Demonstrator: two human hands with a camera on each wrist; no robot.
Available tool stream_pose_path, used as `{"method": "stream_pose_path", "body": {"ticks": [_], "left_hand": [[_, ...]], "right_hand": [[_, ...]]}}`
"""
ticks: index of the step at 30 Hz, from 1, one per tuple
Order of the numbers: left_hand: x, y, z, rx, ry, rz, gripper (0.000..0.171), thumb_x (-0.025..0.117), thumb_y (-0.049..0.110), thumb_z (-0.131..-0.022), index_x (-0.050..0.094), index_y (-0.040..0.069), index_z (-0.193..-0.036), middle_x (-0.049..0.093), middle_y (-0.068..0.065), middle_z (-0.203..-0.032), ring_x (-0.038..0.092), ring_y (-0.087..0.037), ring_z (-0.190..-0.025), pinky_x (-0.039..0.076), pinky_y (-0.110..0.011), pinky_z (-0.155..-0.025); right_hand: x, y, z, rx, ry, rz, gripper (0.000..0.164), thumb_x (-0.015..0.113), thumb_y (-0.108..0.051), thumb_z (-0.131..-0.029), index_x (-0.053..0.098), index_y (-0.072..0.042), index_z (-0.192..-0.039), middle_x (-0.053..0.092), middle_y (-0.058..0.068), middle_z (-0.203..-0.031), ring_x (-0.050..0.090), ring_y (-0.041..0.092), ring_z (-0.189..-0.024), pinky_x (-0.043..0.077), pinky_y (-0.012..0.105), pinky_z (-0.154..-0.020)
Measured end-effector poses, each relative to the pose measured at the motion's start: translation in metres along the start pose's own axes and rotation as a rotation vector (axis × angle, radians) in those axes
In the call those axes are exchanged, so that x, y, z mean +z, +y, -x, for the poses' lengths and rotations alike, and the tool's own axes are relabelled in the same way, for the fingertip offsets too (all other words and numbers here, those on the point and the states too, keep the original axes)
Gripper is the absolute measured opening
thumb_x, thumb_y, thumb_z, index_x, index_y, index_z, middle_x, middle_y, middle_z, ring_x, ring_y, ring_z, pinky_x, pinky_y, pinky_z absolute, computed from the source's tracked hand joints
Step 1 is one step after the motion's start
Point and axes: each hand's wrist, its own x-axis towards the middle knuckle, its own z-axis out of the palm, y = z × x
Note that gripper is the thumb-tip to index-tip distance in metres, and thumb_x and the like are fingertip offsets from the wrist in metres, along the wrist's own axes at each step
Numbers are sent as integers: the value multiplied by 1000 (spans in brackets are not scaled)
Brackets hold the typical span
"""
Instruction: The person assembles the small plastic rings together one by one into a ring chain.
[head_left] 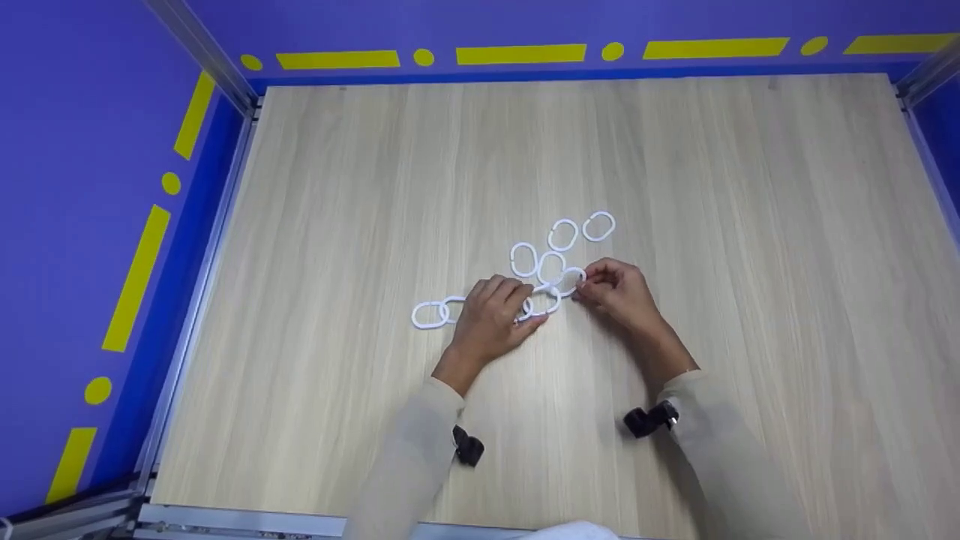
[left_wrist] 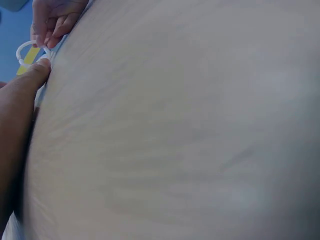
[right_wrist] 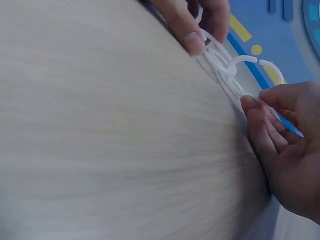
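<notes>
Right hand: pinches one white ring.
Left hand: rests over the linked chain; whether gripping, hard to tell.

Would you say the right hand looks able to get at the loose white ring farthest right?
Likely yes: the loose ring lies just beyond the right hand, with nothing visible between them, though that hand should first release the pinched link.
</notes>
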Motion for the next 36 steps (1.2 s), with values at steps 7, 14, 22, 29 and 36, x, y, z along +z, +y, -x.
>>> {"method": "stream_pose_path", "body": {"ticks": [7, 14, 22, 29, 36], "left_hand": [[0, 13, -3, -78, -6, -77, 50, 70, 56, -87, 71, 15, -115, 71, 0, -110, 64, -18, -106, 50, -34, -92], [10, 31, -16, -100, 111, -82, 46, 74, 46, -87, 70, 11, -118, 73, 0, -108, 66, -18, -103, 50, -32, -93], [17, 36, -14, -63, 184, -18, 38, 78, 39, -87, 72, 9, -110, 73, -1, -100, 68, -16, -94, 54, -28, -87], [13, 36, -5, -19, 148, 25, 38, 80, 37, -84, 72, 8, -107, 74, -2, -98, 68, -16, -91, 54, -27, -82], [12, 35, -4, 31, 108, 57, 35, 79, 36, -84, 71, 10, -104, 73, 0, -95, 66, -15, -89, 53, -27, -82]], "right_hand": [[-1, -1, -1, 94, -32, -46, 11, 65, 2, -92, 59, 6, -99, 72, -8, -75, 73, 4, -72, 58, 19, -67], [-1, 1, -2, 100, -72, -87, 16, 66, 1, -91, 58, 9, -101, 70, -8, -72, 73, 6, -69, 60, 21, -67], [-2, 0, 6, 125, -140, -85, 12, 66, 2, -89, 58, 4, -97, 68, -9, -68, 73, 5, -68, 58, 21, -64], [-9, 1, 9, 154, -265, -95, 11, 64, 5, -88, 58, 3, -96, 68, -7, -70, 74, 7, -71, 61, 23, -70], [-19, -2, 5, 178, -354, -48, 12, 62, -4, -96, 58, 6, -102, 72, -7, -76, 72, 5, -72, 59, 21, -68]]}}
